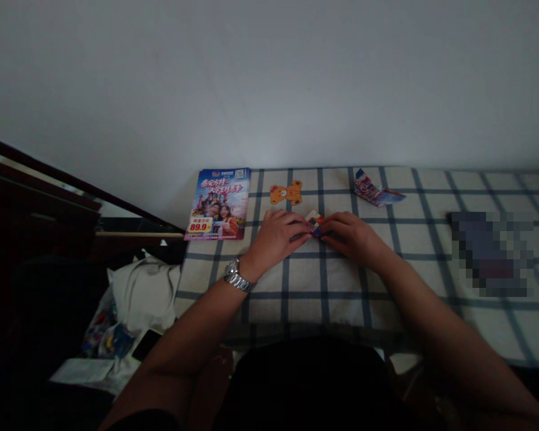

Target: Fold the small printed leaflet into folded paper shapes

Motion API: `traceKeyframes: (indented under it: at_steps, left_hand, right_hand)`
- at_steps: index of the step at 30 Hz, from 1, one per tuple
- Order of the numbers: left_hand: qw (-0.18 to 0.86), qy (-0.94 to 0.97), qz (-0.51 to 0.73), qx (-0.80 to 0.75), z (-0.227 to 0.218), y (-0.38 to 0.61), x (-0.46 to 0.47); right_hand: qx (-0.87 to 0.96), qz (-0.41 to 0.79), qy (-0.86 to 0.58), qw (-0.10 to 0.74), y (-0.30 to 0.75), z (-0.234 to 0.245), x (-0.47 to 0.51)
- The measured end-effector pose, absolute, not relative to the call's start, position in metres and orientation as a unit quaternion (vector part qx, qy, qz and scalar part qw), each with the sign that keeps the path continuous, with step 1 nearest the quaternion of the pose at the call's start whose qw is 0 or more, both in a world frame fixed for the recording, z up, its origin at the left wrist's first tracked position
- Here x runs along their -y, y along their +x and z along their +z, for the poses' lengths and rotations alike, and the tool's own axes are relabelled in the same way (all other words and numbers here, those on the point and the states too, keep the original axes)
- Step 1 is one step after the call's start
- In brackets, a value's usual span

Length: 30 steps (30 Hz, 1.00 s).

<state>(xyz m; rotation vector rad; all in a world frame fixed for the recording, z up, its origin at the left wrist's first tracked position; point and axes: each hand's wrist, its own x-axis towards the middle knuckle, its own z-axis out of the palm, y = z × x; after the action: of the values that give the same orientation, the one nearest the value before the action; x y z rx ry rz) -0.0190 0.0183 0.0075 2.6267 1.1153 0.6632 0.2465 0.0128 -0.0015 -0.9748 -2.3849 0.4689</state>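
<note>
A small folded piece of colourful printed paper (315, 222) lies between my two hands over the checked cloth. My left hand (280, 234), with a silver watch on its wrist, pinches the paper's left side between thumb and fingers. On the other side, the fingertips of my right hand (349, 235) are closed on its right edge. Parts of the paper are hidden under the fingers. Just beyond my left hand is a flat orange bear figure (286, 193). A folded printed paper piece (376, 190) stands partly upright beyond my right hand.
A stack of printed flyers (218, 206) lies at the back left of the checked tablecloth (341, 296). A dark, pixelated flat object (489, 254) is at the right. The wall (296, 84) rises behind the table. White bags (144, 287) and a phone (147, 345) are at lower left.
</note>
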Motion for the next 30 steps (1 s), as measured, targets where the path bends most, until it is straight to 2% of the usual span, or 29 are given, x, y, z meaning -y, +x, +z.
traceKeyframes:
  at_steps: [8, 13, 30]
  left_hand:
    - [0.101, 0.886, 0.230, -0.389, 0.005, -0.016, -0.016]
    - [0.116, 0.866, 0.242, -0.423, 0.005, -0.013, -0.016]
    - [0.115, 0.837, 0.255, -0.471, 0.009, -0.004, -0.016]
  right_hand:
    - [0.861, 0.196, -0.391, 0.258, 0.244, 0.003, -0.011]
    - [0.829, 0.215, -0.430, 0.287, 0.239, 0.004, -0.009]
    - [0.784, 0.169, -0.512, 0.307, 0.225, -0.003, -0.013]
